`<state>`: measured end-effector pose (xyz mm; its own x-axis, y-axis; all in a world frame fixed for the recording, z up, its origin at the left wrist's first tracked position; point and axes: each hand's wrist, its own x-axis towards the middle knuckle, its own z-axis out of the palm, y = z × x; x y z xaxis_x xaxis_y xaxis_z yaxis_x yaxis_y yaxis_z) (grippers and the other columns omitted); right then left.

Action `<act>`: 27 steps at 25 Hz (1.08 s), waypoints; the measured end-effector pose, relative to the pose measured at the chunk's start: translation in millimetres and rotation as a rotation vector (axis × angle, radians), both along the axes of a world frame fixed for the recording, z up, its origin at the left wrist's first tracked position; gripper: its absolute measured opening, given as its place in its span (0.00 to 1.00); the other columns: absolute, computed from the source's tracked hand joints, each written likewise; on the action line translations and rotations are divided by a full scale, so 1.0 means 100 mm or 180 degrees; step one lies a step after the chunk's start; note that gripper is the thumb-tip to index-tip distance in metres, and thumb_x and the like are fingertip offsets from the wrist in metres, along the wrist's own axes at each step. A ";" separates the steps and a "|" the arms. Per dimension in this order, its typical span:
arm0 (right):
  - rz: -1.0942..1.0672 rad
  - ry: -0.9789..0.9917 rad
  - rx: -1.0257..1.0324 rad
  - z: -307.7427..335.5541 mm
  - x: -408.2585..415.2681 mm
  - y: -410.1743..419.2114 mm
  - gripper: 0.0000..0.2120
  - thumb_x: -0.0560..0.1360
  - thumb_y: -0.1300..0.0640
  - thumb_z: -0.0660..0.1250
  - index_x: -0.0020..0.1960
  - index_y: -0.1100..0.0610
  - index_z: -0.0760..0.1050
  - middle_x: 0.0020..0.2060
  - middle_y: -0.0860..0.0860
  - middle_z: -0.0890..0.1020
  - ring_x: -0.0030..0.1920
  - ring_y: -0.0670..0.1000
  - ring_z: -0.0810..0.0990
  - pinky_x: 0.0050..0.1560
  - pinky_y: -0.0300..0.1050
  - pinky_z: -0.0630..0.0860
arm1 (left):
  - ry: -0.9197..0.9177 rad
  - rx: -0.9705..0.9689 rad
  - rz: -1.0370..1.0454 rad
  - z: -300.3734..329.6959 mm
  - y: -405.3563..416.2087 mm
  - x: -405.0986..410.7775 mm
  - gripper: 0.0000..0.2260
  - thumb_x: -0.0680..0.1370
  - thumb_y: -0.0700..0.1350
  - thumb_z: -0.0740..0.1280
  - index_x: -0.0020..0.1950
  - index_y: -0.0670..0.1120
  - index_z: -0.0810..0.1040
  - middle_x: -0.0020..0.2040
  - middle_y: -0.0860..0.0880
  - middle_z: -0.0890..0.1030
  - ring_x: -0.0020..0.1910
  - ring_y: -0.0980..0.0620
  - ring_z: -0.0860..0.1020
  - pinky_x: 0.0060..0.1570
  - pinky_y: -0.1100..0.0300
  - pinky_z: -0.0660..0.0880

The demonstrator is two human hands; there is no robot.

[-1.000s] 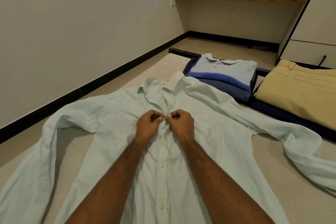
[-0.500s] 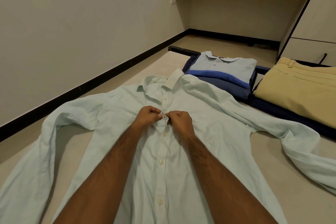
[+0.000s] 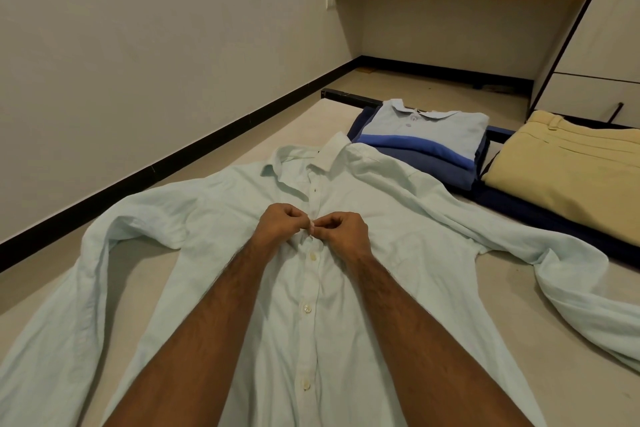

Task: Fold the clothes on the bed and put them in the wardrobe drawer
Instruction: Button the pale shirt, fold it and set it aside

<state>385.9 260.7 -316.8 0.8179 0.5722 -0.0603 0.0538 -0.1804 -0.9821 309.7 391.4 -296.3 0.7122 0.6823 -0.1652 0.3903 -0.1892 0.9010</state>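
Fingertips of left hand (image 3: 281, 226) and right hand (image 3: 343, 229) pinch the placket of the pale mint long-sleeved cotton shirt (image 3: 398, 236), spread face-up on the beige bed (image 3: 485, 340), apparently buttoning it so it folds flat.

In front of you the bed (image 3: 519, 340) shows a bare beige surface. A pale mint shirt (image 3: 398, 253) lies flat on it, front up, sleeves spread to both sides. Beyond it, to your right, a folded blue striped polo (image 3: 433, 135) tops a small stack, with folded tan trousers (image 3: 568, 170) beside it on dark blue cloth (image 3: 540, 218).
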 end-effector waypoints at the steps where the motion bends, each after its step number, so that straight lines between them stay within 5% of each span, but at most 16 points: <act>1: -0.0001 -0.0028 -0.0007 0.00 0.00 0.01 0.09 0.66 0.58 0.83 0.44 0.56 0.87 0.37 0.48 0.87 0.40 0.47 0.87 0.48 0.43 0.84 | 0.0015 0.0019 0.0082 0.00 -0.02 0.00 0.04 0.66 0.37 0.75 0.38 0.43 0.83 0.40 0.49 0.84 0.45 0.52 0.81 0.44 0.59 0.76; 6: -0.0106 -0.0123 -0.0018 -0.02 0.00 0.02 0.06 0.69 0.60 0.80 0.45 0.56 0.85 0.37 0.47 0.87 0.40 0.44 0.85 0.42 0.33 0.78 | 0.0001 -0.0062 0.0228 -0.04 -0.01 0.01 0.14 0.71 0.38 0.73 0.51 0.44 0.71 0.40 0.51 0.75 0.40 0.54 0.73 0.40 0.61 0.70; 11: -0.0194 -0.0540 -0.0814 0.04 0.01 0.13 0.07 0.71 0.58 0.75 0.47 0.51 0.80 0.42 0.45 0.83 0.45 0.47 0.82 0.46 0.39 0.76 | -0.0123 0.0103 0.0084 -0.17 -0.02 -0.03 0.15 0.71 0.41 0.77 0.51 0.47 0.73 0.40 0.49 0.80 0.43 0.49 0.81 0.50 0.50 0.78; 15: 0.0189 -0.1213 -0.1066 0.26 0.28 0.36 0.10 0.72 0.62 0.69 0.53 0.57 0.76 0.49 0.51 0.79 0.52 0.53 0.79 0.49 0.44 0.74 | -0.0135 0.0693 0.0104 -0.24 -0.08 -0.02 0.19 0.73 0.48 0.77 0.58 0.51 0.72 0.33 0.55 0.80 0.40 0.53 0.82 0.53 0.46 0.78; 20: 0.0036 -0.1616 -0.1572 0.17 0.45 0.60 0.20 0.73 0.44 0.70 0.57 0.55 0.72 0.51 0.51 0.78 0.52 0.54 0.78 0.51 0.48 0.75 | 0.0263 0.0931 -0.0486 -0.09 0.11 0.05 0.20 0.81 0.50 0.64 0.72 0.58 0.67 0.43 0.54 0.83 0.41 0.56 0.81 0.52 0.52 0.80; 24: -0.0328 -0.1349 -0.1248 0.05 0.58 0.56 0.09 0.75 0.51 0.67 0.53 0.54 0.76 0.47 0.50 0.82 0.47 0.53 0.79 0.47 0.45 0.74 | 0.0837 0.2211 -0.0554 0.00 0.30 0.36 0.18 0.82 0.45 0.57 0.71 0.55 0.70 0.53 0.50 0.82 0.49 0.48 0.80 0.52 0.52 0.78; 27: -0.0588 -0.0943 -0.0731 -0.05 0.62 0.55 0.06 0.76 0.52 0.67 0.50 0.52 0.80 0.43 0.48 0.85 0.45 0.52 0.83 0.50 0.47 0.80 | 0.0499 0.2269 -0.0143 -0.14 0.29 0.55 0.12 0.79 0.50 0.66 0.62 0.51 0.78 0.56 0.50 0.80 0.51 0.50 0.79 0.53 0.51 0.79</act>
<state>448.2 315.4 -321.6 0.9066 0.4134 0.0842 0.2743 -0.4261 -0.8621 365.1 420.8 -310.5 0.7465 0.6327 0.2058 0.4827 -0.7279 0.4871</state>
